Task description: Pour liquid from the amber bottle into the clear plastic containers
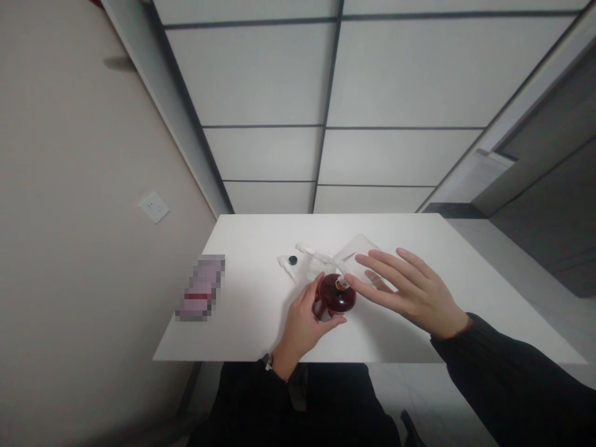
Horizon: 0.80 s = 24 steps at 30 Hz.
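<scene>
A dark reddish-brown glossy bottle (339, 299) stands near the front middle of the white table, with a small white-and-orange label around its dark top. My left hand (302, 320) is wrapped around its left side, thumb along the front. My right hand (410, 285) hovers to the right with fingers stretched and spread; its index fingertip is close to the bottle's top, and I cannot tell if they touch. Behind the bottle lie a white slender tube-like piece (321, 254), a second short white piece (287, 267) and a small black round cap (293, 260).
A clear plastic sheet or bag (358, 245) lies behind my right hand. At the table's left edge is a pixelated pinkish item (201, 288). The white table (251, 236) meets a panelled wall at the back; a wall socket (154, 208) is on the left.
</scene>
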Tool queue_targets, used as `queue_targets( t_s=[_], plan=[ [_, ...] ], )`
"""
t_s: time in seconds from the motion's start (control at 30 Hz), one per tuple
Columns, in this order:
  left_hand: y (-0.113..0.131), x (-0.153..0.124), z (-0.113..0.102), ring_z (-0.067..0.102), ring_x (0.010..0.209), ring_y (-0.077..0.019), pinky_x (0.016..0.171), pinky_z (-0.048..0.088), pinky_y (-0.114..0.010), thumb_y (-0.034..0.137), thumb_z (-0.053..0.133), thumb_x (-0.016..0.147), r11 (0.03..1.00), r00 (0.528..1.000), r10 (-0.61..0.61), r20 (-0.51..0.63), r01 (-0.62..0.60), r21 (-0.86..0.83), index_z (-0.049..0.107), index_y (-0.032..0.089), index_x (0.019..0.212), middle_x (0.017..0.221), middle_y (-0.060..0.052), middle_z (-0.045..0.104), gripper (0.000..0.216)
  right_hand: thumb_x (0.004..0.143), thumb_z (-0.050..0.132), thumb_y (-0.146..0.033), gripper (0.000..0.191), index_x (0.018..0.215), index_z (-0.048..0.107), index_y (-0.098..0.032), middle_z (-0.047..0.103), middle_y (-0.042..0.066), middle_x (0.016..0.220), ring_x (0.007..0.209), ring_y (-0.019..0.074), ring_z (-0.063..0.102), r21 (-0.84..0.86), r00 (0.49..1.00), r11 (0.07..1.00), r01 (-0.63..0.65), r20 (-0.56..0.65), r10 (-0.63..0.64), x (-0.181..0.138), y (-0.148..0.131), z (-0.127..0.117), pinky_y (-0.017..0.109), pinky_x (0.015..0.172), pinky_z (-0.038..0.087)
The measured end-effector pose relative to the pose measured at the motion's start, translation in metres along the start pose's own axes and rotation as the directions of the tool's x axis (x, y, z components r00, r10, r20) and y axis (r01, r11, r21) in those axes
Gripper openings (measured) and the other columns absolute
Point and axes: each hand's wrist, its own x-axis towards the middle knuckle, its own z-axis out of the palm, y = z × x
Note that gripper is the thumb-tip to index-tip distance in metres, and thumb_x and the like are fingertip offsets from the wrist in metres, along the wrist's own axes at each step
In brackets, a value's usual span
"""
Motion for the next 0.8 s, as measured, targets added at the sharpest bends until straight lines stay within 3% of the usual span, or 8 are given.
queue_targets(
  t_s=[0.27, 0.47, 0.6, 0.8],
  plan=[
    [0.002, -0.001, 0.000, 0.057, 0.141, -0.0321, 0.121, 0.044, -0.051, 0.039, 0.092, 0.075, 0.999, 1.000, -0.017, 0.003, 0.017, -0.030, 0.041, 0.030, 0.157, 0.153, -0.010, 0.059, 0.098, 0.098, 0.063, -0.009, 0.046, 0.137, 0.063, -0.034, 0.072, 0.002, 0.135, 0.127, 0.0172, 0.063, -0.001, 1.000, 1.000, 0.009, 0.002, -0.009, 0.000, -0.001, 0.000, 0.040, 0.122, 0.037],
    [0.005, -0.003, 0.000, 0.059, 0.138, -0.0326, 0.121, 0.045, -0.052, 0.040, 0.097, 0.067, 0.998, 0.999, -0.049, 0.012, 0.049, -0.035, 0.042, 0.030, 0.157, 0.150, -0.010, 0.061, 0.107, 0.099, 0.045, 0.000, 0.057, 0.142, 0.061, -0.035, 0.073, 0.003, 0.135, 0.122, 0.0211, 0.067, 0.065, 1.000, 0.998, -0.016, 0.000, 0.016, -0.009, -0.001, 0.003, 0.042, 0.117, 0.041],
    [0.005, -0.004, 0.000, 0.062, 0.134, -0.0338, 0.118, 0.048, -0.052, 0.043, 0.099, 0.063, 0.997, 0.997, -0.079, 0.016, 0.080, -0.024, 0.043, 0.029, 0.157, 0.147, -0.011, 0.063, 0.110, 0.095, 0.043, 0.005, 0.073, 0.155, 0.049, -0.037, 0.071, 0.002, 0.138, 0.123, 0.0228, 0.068, 0.140, 0.999, 0.989, -0.036, -0.008, 0.038, -0.016, -0.002, 0.007, 0.043, 0.119, 0.039],
    [0.004, -0.006, 0.003, 0.064, 0.130, -0.0354, 0.116, 0.050, -0.054, 0.051, 0.099, 0.059, 0.992, 0.993, -0.118, 0.002, 0.118, -0.039, 0.047, 0.028, 0.155, 0.142, -0.011, 0.067, 0.112, 0.100, 0.037, -0.005, 0.071, 0.161, 0.038, -0.041, 0.071, -0.002, 0.139, 0.122, 0.0209, 0.069, 0.186, 0.994, 0.977, -0.108, -0.006, 0.111, -0.022, -0.008, 0.011, 0.043, 0.120, 0.038]
  ],
)
